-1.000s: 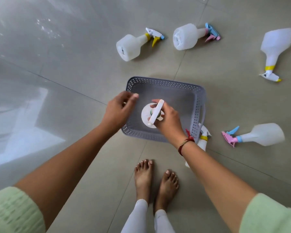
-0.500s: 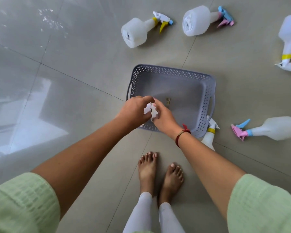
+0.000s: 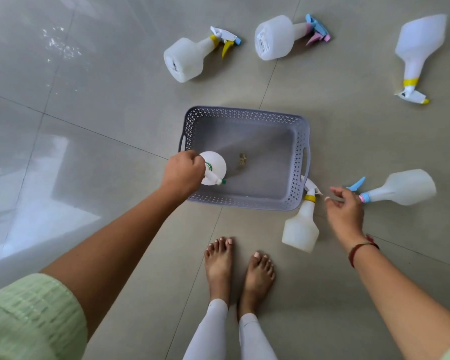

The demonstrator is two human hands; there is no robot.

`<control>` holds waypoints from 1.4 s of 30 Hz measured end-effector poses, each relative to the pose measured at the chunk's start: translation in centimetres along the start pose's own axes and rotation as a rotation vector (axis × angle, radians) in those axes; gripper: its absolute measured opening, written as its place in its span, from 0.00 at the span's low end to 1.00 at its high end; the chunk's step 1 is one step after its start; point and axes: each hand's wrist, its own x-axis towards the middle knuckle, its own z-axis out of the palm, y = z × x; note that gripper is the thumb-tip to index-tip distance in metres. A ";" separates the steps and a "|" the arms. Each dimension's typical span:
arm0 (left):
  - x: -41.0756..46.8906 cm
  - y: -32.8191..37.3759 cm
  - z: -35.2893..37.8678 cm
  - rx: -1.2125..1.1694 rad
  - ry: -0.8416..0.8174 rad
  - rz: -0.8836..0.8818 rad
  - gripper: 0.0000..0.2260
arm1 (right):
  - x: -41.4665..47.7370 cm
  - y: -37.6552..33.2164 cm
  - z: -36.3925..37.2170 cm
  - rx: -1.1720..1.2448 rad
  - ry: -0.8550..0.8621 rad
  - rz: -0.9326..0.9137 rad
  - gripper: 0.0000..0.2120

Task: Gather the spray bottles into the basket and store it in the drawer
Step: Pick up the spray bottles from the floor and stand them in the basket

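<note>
The left hand [image 3: 183, 175] has its fingers closed around the trigger head of a bottle [image 3: 215, 167], holding it upright over the near left corner of the basket [image 3: 300, 141], seemingly to stand it inside. The right hand [image 3: 344, 211], fingers loosely spread and empty, hovers between two bottles lying on the floor [image 3: 102, 100]. The basket is grey perforated plastic, rectangular; the bottles are translucent white, flask-shaped.

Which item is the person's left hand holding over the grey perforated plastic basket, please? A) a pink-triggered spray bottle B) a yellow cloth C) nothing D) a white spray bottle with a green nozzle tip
D: the left hand grips a white spray bottle with a green nozzle tip by its head, upright above the grey perforated plastic basket.
</note>
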 end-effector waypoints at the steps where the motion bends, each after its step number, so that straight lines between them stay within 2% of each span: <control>1: -0.2 -0.1 -0.2 0.000 -0.004 -0.002 0.14 | 0.0 1.0 -0.1 -0.067 -0.041 0.045 0.17; 4: -0.9 -0.7 -0.2 0.239 0.014 0.190 0.14 | -0.1 3.0 0.6 -0.220 -0.169 0.196 0.28; 7: -1.3 -1.5 0.2 0.512 0.030 0.382 0.13 | 0.5 3.9 2.5 -0.239 -0.275 0.282 0.38; 11: -1.1 -2.1 0.3 0.655 0.076 0.358 0.16 | 2.4 4.7 5.0 -0.036 -0.195 0.447 0.37; 15: -1.1 -2.7 0.4 0.629 0.083 0.310 0.22 | 4.3 5.8 6.8 0.030 -0.141 0.509 0.38; 20: -1.9 -2.7 -0.7 0.627 0.122 0.338 0.28 | 4.4 5.4 7.1 0.038 -0.061 0.405 0.30; 27: -6.1 1.7 -1.7 0.412 0.128 0.405 0.19 | 1.3 0.7 1.0 0.054 0.083 0.241 0.30; 29: -7.6 3.8 -1.1 0.340 0.095 0.443 0.16 | 0.2 -1.4 -1.2 0.074 0.137 0.173 0.36; 31: -8.7 5.9 -0.1 0.261 0.047 0.465 0.14 | -1.2 -3.5 -2.9 0.128 0.157 0.109 0.49; 33: -9.4 7.6 1.2 0.169 -0.036 0.490 0.09 | -2.6 -5.6 -3.7 0.203 0.188 -0.026 0.54; 34: -9.6 8.3 1.9 0.139 -0.090 0.496 0.10 | -3.3 -6.7 -3.8 0.247 0.205 -0.115 0.52; 36: -9.7 9.0 3.5 0.129 -0.177 0.505 0.20 | -4.4 -8.7 -3.5 0.332 0.212 -0.271 0.46; 38: -9.2 9.1 4.8 0.166 -0.188 0.499 0.27 | -5.0 -10.4 -2.4 0.366 0.200 -0.363 0.39; 42: -7.4 8.3 6.3 0.212 -0.121 0.496 0.31 | -5.8 -11.9 0.4 0.414 0.272 -0.388 0.25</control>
